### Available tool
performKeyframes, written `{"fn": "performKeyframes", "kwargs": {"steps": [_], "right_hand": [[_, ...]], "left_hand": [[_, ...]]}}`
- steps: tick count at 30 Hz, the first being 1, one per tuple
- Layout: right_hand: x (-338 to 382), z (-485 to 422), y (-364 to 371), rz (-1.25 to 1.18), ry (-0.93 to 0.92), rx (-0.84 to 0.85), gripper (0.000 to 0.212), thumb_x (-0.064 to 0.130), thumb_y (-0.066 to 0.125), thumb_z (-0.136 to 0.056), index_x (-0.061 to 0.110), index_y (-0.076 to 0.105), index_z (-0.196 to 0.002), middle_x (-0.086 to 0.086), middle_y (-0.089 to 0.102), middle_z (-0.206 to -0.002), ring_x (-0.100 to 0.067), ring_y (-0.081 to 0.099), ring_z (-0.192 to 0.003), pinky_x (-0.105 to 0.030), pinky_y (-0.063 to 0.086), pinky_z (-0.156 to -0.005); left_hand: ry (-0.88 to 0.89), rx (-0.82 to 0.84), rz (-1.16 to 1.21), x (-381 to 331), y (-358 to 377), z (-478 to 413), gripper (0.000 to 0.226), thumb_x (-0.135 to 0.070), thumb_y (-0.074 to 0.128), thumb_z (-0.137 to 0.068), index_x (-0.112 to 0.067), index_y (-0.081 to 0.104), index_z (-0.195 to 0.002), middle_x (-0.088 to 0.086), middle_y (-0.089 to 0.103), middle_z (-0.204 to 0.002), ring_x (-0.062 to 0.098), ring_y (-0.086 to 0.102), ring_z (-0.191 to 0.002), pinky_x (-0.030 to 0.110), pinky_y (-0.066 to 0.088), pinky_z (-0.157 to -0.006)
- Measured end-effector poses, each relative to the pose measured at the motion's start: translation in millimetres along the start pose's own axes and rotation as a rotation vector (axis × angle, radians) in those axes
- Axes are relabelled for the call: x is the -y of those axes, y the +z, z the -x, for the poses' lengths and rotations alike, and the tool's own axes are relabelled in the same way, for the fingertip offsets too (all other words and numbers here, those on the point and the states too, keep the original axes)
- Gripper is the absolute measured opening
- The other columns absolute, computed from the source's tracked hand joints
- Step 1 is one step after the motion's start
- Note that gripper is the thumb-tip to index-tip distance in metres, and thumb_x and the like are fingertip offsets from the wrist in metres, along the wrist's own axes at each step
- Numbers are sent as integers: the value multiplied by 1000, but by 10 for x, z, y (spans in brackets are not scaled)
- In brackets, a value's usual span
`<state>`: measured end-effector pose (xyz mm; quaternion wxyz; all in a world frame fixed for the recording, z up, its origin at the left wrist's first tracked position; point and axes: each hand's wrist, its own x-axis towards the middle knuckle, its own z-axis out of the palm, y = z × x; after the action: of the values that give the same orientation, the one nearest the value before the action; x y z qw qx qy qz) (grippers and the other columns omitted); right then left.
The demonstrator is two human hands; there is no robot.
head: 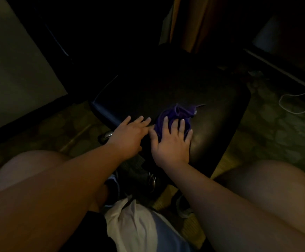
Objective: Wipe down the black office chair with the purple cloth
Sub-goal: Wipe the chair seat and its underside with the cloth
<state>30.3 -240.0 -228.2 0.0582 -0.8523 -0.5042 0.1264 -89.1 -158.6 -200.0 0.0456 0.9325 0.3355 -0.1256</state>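
Head view is looking down into a dim room, and the far left is showing a pale flat panel [11, 70] leaning away into shadow above a dark strip of floor edge. Patterned carpet [275, 128] is spreading under everything. Just right of the panel, a shiny caster [106, 137] is peeking out beneath the corner of the chair. The person's bare left knee [39, 171] is filling the lower left.

The left hand [130, 135] is lying flat and open on the near left edge of the black chair [211, 113], fingers spread and pointing forward, gripping nothing. Its fingertips are resting close to the cloth, and whether they touch it is hard to tell in this light.

Right beside it, the right hand [171, 142] is pressing down with fingers splayed on the purple cloth [175, 115], holding it flat against the seat rather than clenching it. The cloth is sitting bunched on the front middle of the seat, its crumpled end and a thin loose edge sticking out beyond the fingertips.

Below the hands, the chair's dark base is showing between the knees, with a white garment [130, 224] bunching at the bottom centre.

Behind the chair, an orange-brown curtain [190, 24] is hanging down. Further right, a white cord [293, 104] is looping on the carpet beside a dark piece of furniture [284, 51]. The bare right knee [275, 179] is closing off the lower right.
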Motion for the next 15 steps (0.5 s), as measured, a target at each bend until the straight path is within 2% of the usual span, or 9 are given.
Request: {"fn": "performKeyframes", "kwargs": {"steps": [5, 6, 7, 8, 9, 10, 11, 13, 15], "right_hand": [[26, -35, -87, -199, 28, 71, 84, 73, 10, -98, 22, -2, -163, -12, 0, -171, -23, -13, -156, -50, -15, -122], [-2, -26, -134, -254, 13, 82, 84, 73, 14, -97, 24, -5, -163, -10, -5, -171, -21, -15, -156, -49, -15, -122], [-49, -4, -184, -277, -25, 86, 86, 75, 19, -97, 26, -8, -162, -9, -10, -171, -20, -16, -155, -48, -16, -122], [-108, 30, -235, -255, -85, 83, 89, 76, 24, -95, 29, -11, -162, -6, -15, -170, -20, -19, -155, -47, -18, -122], [-173, 78, -275, -197, -157, 76, 93, 78, 28, -93, 30, -13, -161, -3, -20, -169, -19, -21, -154, -46, -19, -121], [-240, 136, -299, -124, -230, 70, 97, 80, 31, -91, 32, -16, -160, -1, -26, -167, -19, -25, -153, -45, -21, -119], [-293, 198, -310, -55, -296, 72, 99, 82, 33, -90, 33, -18, -160, 0, -31, -165, -18, -28, -152, -44, -23, -118], [-328, 297, -272, 49, -394, 114, 101, 83, 33, -89, 33, -21, -158, 2, -36, -162, -16, -32, -150, -43, -23, -119], [-277, 343, -186, 138, -453, 177, 95, 77, 32, -93, 33, -22, -158, 4, -35, -162, -15, -31, -150, -47, -18, -122]], "left_hand": [[-170, -68, 111, 202, -51, 82, 101, -42, 77, -79, -32, 13, -157, 5, 5, -167, 25, 1, -153, 49, 8, -124], [-229, -99, 198, 269, -96, 127, 102, -44, 79, -77, -33, 17, -157, 4, 9, -166, 25, 6, -153, 48, 13, -123], [-299, -142, 342, 361, -142, 179, 97, -42, 80, -76, -33, 25, -155, 1, 19, -164, 23, 19, -150, 44, 26, -119], [-379, -178, 530, 472, -200, 233, 86, -38, 81, -78, -32, 36, -151, -2, 34, -156, 18, 37, -140, 36, 42, -108], [-454, -216, 724, 599, -259, 280, 71, -32, 79, -81, -30, 47, -145, -3, 48, -143, 14, 50, -124, 26, 49, -91], [-527, -242, 874, 749, -304, 311, 58, -28, 77, -84, -26, 55, -138, -2, 57, -131, 11, 55, -113, 21, 47, -80], [-606, -271, 982, 895, -335, 330, 48, -24, 75, -87, -22, 59, -132, 0, 62, -124, 11, 58, -108, 22, 45, -78], [-754, -335, 1161, 1184, -340, 358, 44, -17, 73, -88, -18, 61, -130, 4, 64, -123, 16, 61, -107, 27, 50, -84], [-871, -371, 1323, 1388, -305, 367, 54, -13, 73, -87, -20, 53, -137, 9, 59, -130, 24, 60, -115, 38, 53, -96]]}}
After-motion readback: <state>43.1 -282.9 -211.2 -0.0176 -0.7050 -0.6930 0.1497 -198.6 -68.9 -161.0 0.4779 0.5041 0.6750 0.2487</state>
